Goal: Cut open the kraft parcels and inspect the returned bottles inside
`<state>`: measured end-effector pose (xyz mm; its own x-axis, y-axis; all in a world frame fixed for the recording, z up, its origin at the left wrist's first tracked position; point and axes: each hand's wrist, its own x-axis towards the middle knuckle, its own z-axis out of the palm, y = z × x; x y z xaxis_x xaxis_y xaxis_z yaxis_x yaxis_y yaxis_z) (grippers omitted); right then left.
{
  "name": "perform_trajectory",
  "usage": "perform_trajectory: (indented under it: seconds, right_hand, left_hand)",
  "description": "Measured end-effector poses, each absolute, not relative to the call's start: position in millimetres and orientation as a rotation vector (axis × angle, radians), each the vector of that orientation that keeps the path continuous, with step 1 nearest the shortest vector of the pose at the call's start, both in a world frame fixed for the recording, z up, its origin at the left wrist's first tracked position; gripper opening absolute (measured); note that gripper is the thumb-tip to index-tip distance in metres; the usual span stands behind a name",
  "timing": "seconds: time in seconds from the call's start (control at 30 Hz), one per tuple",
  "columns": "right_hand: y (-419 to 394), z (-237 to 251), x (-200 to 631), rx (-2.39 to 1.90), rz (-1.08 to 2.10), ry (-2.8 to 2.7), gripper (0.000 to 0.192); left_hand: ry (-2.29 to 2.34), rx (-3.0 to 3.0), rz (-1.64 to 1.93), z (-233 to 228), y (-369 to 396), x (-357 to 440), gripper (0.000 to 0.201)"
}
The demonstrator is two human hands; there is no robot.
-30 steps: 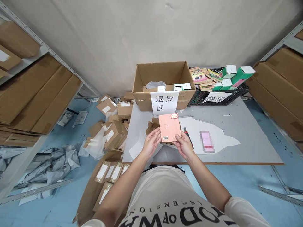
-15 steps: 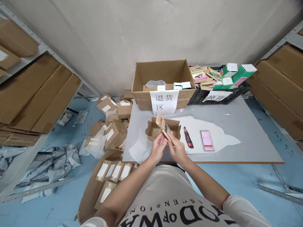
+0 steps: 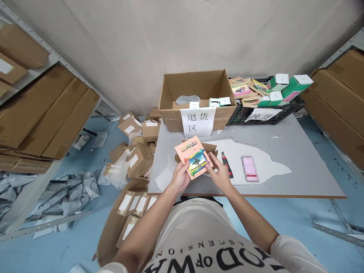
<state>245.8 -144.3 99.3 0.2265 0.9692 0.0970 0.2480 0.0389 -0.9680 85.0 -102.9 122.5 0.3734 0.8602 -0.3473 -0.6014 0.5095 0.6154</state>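
Note:
A small pink-orange book with a tree picture on its cover faces me, held above the table. My left hand grips its lower left edge, thumb on the cover. On the opposite side, my right hand holds the lower right edge, thumb also on the front. Beneath the book lies an open brown cardboard box, mostly covered by it. A red and black utility knife rests just right of my right hand, on white paper.
At the table's back stand a large cardboard box with a paper sign and a black crate of books and green-white boxes. A blurred pink item lies on the right. Parcels pile up left of the table.
The book was tilted edge-on between my hands; now its cover is turned flat toward me. My hands have moved apart to opposite sides of it.

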Motion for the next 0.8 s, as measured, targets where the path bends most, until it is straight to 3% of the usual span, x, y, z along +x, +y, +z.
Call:
perform_trajectory:
  seconds: [0.13, 0.23, 0.53, 0.8]
  right_hand:
    - [-147, 98, 250, -1.201, 1.430, -0.841, 0.052]
    - [-149, 101, 251, -1.120, 1.583, -0.665, 0.045]
    - [-145, 92, 263, -1.072, 1.493, -0.445, 0.041]
    - [-97, 94, 364, -1.113, 1.106, -0.457, 0.037]
  left_hand:
    - [0.699, 0.436, 0.890, 117, -96, 80, 0.035]
    - [0.708, 0.433, 0.854, 114, -88, 79, 0.035]
    - [0.534, 0.412, 0.810, 112, -75, 76, 0.049]
    - [0.907, 0.828, 0.782, 81, -72, 66, 0.051]
